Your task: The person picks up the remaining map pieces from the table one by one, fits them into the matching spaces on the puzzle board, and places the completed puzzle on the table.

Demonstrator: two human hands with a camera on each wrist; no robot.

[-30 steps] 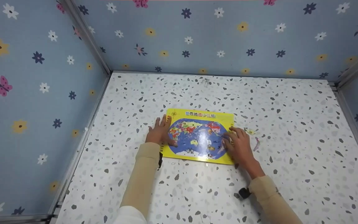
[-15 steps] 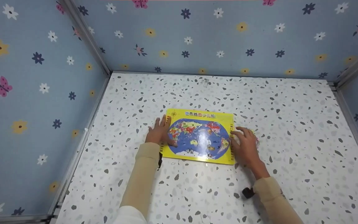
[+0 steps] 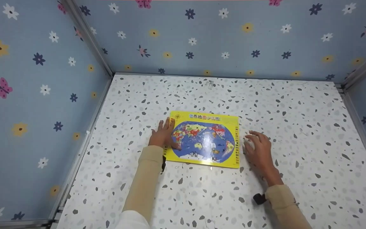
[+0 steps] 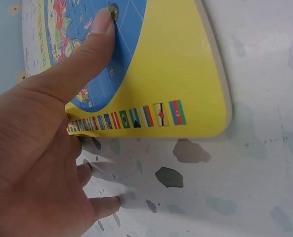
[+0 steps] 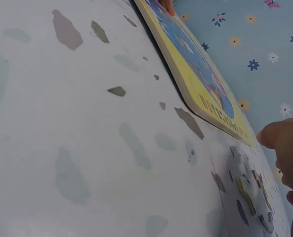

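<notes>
So the puzzle [image 3: 203, 140] – a world map in a yellow frame – is lying flat around the middle of the surface, very slightly askew. There's a row of flags [image 4: 126, 117] along its left border, and a glare in the middle hides some of the map's detail.

The left hand [image 3: 162, 136] is at the left edge: thumb laid over onto the map, other fingers spread off the side toward the surface. Nothing clenched in that grip, it's just steadying the puzzle I think, and it hasn't budged in the last second.

The right hand [image 3: 259, 150] is what changed. A second ago its fingers were over the right end of the map; now it's off the frame, just to the right and not touching it. Fingers loosely bent, grip released as far as I can tell – no piece showing in it. South America [image 3: 230, 147] is uncovered now and looks filled in, so I'd say that bit is done and the work has shifted to the leftovers.

Those are the loose pieces [image 5: 246, 194], a small cluster on the surface [image 3: 199, 197] under the right hand, too blurry to count.

Further out: tan sleeves [image 3: 143, 186] on both arms, flowery blue wall [image 3: 202, 41] behind.
</notes>
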